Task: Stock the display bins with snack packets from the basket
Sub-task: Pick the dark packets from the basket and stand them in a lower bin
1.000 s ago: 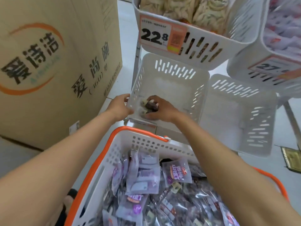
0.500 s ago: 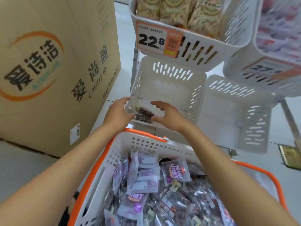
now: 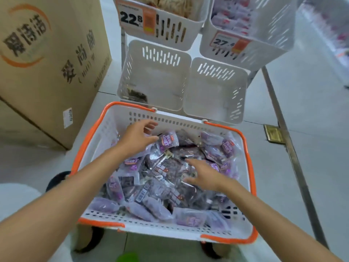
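A white basket with an orange rim (image 3: 247, 163) sits in front of me, full of purple and clear snack packets (image 3: 168, 171). My left hand (image 3: 137, 138) hovers over the packets near the basket's far wall, fingers spread, holding nothing. My right hand (image 3: 203, 173) is spread over the middle of the pile, also without a packet. Beyond the basket stand two low white display bins. The left bin (image 3: 156, 72) has a few dark packets (image 3: 137, 95) in its near left corner. The right bin (image 3: 217, 91) holds nothing.
Two upper bins hang above: one with price tag 22.8 (image 3: 132, 18) holding pale snacks, one tagged 27 (image 3: 228, 42) with white-pink packets. A large cardboard box (image 3: 47, 59) stands at left. A metal rack leg (image 3: 285, 129) runs down the right. Grey floor around.
Both hands have left the lower left bin and come back over the basket. The dark packets that my right hand held now lie in that bin.
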A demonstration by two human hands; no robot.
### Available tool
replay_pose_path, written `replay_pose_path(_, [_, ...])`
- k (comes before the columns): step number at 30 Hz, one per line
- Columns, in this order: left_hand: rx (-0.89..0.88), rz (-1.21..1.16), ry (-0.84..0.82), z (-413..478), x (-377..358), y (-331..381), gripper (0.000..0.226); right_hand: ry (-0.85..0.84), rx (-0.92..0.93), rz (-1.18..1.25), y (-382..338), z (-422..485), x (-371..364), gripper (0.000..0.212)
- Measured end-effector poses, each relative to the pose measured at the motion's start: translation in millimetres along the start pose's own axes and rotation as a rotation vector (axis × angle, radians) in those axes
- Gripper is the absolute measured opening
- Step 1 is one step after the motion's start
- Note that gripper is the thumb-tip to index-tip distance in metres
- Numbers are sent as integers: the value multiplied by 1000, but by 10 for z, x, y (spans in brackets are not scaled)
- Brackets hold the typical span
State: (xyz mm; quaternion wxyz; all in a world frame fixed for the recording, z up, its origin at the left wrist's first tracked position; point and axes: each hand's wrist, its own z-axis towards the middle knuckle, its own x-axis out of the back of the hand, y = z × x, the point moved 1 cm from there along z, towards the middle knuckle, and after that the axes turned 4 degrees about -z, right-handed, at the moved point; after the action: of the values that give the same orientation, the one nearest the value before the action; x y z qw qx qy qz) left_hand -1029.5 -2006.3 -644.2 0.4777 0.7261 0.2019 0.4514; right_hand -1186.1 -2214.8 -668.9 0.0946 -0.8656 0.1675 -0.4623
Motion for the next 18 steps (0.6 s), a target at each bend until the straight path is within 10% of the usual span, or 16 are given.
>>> replay_pose_path(4, [95, -17, -130, -294, -212, -167, 42, 38, -83, -191, 187, -49, -525, 89])
replay_pose_path(12, [170, -56, -217, -583, -391, -208, 45, 106, -82, 465, 241, -111, -396, 50])
replay_pose_path(18, [124, -129, -285, -593, -476, 43, 78, 258, 13, 523, 82, -234, 132, 51])
